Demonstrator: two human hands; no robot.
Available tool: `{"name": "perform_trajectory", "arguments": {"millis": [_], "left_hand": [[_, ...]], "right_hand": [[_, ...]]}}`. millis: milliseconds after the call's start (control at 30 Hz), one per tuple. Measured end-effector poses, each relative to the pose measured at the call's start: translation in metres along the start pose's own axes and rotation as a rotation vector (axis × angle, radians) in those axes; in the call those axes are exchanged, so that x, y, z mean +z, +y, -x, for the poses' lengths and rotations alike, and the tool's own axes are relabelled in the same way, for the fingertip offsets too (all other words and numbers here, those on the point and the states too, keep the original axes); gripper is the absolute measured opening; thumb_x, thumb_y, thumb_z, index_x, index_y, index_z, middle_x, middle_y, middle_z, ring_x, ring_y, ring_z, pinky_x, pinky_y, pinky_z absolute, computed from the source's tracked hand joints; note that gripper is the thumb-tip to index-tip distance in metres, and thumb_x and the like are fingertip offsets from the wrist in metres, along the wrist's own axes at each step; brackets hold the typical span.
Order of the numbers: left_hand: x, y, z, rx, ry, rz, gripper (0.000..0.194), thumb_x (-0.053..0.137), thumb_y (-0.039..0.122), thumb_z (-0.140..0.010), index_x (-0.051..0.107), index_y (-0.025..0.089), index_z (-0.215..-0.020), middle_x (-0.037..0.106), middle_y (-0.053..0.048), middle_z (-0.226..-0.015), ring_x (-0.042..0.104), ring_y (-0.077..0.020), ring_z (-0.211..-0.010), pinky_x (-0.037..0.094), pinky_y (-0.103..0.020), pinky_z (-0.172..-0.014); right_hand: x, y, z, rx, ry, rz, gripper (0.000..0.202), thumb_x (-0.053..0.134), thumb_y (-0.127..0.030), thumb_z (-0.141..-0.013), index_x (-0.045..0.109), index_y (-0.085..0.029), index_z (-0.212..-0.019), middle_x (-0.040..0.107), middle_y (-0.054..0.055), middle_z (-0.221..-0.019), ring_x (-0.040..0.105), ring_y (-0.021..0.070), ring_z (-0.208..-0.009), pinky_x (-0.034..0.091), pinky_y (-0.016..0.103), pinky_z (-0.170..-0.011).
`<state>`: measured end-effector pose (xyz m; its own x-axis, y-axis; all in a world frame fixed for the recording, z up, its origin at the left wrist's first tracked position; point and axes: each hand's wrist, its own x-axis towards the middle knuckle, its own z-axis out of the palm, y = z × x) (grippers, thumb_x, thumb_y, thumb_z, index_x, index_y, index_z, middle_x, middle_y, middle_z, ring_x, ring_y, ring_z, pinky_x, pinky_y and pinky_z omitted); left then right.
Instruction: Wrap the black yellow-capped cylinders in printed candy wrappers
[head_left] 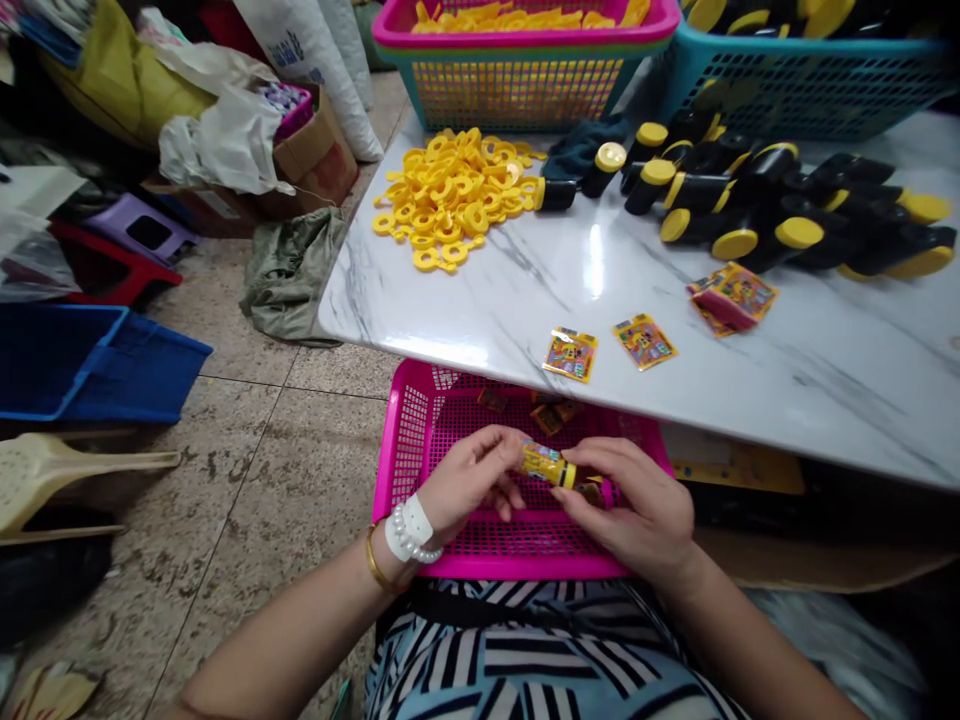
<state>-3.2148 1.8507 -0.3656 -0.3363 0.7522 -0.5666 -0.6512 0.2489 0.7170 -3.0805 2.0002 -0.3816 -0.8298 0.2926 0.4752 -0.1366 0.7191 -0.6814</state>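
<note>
Over a pink basket (495, 568) on my lap, a small bottle (547, 464) with a colourful printed wrap and a yellow cap is held between both hands. My left hand (480, 475) has its thumb and fingers on the wrapped end. My right hand (637, 500) grips the yellow cap end with thumb and fingers. A few printed wrappers (553, 412) lie in the basket below. On the table edge above are two flat printed wrappers, one nearer (570, 355) and one to its right (645, 341), and a folded stack of wrappers (733, 298).
On the marble table (480, 310) are a heap of yellow rings (454, 195), many black bottles with yellow caps (697, 190) and a dark cloth (581, 150). Behind stand a pink-rimmed basket (525, 42) and a teal basket (810, 85). A blue bin (142, 365) is on the left floor.
</note>
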Motion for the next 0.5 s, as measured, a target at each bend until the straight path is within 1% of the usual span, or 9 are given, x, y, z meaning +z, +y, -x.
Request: {"name": "perform_trajectory", "arguments": {"millis": [100,200,267,333,400,433,500], "left_hand": [[-0.001,0.002,0.002,0.029,-0.029,-0.033,0.050,0.080,0.047,-0.072,0.055,0.014,-0.101,0.063,0.001,-0.073,0.059,-0.0093,-0.055,0.048,-0.020,-0.050],[-0.002,0.004,0.001,0.055,-0.044,-0.041,0.042,0.081,0.037,-0.073,0.059,0.013,-0.099,0.064,0.000,-0.077,0.058,-0.0078,-0.061,0.048,-0.020,-0.057],[-0.001,0.005,0.001,0.104,-0.067,-0.070,0.036,0.081,0.030,-0.073,0.062,0.012,-0.098,0.065,-0.001,-0.082,0.060,-0.0080,-0.069,0.048,-0.020,-0.065],[0.000,0.006,0.001,0.206,-0.074,-0.138,0.031,0.079,0.024,-0.075,0.064,0.014,-0.100,0.067,-0.002,-0.088,0.062,-0.0101,-0.077,0.049,-0.022,-0.072],[0.002,0.009,0.003,0.360,-0.063,-0.310,0.028,0.076,0.023,-0.078,0.066,0.016,-0.104,0.069,-0.004,-0.095,0.064,-0.0142,-0.085,0.051,-0.027,-0.080],[0.002,0.011,0.004,0.452,-0.060,-0.429,0.027,0.074,0.023,-0.081,0.067,0.017,-0.106,0.070,-0.006,-0.099,0.065,-0.0163,-0.089,0.051,-0.030,-0.084],[0.002,0.015,0.007,0.630,-0.081,-0.661,0.025,0.069,0.023,-0.085,0.068,0.019,-0.109,0.071,-0.008,-0.106,0.065,-0.0184,-0.096,0.050,-0.032,-0.090]], "right_hand": [[-0.001,0.003,0.001,-0.027,-0.032,-0.038,0.037,0.074,-0.013,-0.080,0.067,-0.019,-0.115,0.070,0.009,-0.102,0.068,0.0175,-0.093,0.059,0.028,-0.083],[-0.001,0.002,0.001,-0.028,-0.011,-0.074,0.044,0.072,-0.011,-0.081,0.066,-0.022,-0.123,0.070,0.009,-0.105,0.069,0.0179,-0.093,0.060,0.029,-0.082],[-0.002,0.000,0.000,-0.027,-0.004,-0.097,0.047,0.073,-0.009,-0.080,0.067,-0.024,-0.124,0.071,0.009,-0.105,0.069,0.0178,-0.092,0.061,0.030,-0.080],[-0.005,-0.004,-0.002,-0.008,0.006,-0.121,0.047,0.074,-0.009,-0.079,0.068,-0.026,-0.122,0.072,0.008,-0.104,0.070,0.0175,-0.089,0.061,0.029,-0.078],[-0.009,-0.009,-0.005,0.059,0.022,-0.149,0.045,0.077,-0.011,-0.077,0.071,-0.027,-0.118,0.074,0.007,-0.099,0.071,0.0164,-0.082,0.062,0.027,-0.073],[-0.010,-0.013,-0.007,0.119,0.035,-0.178,0.042,0.079,-0.012,-0.075,0.073,-0.027,-0.114,0.075,0.006,-0.095,0.071,0.0156,-0.078,0.062,0.025,-0.069],[-0.012,-0.019,-0.010,0.295,0.075,-0.278,0.034,0.082,-0.016,-0.072,0.078,-0.027,-0.103,0.074,0.003,-0.084,0.070,0.0138,-0.069,0.060,0.022,-0.060]]}}
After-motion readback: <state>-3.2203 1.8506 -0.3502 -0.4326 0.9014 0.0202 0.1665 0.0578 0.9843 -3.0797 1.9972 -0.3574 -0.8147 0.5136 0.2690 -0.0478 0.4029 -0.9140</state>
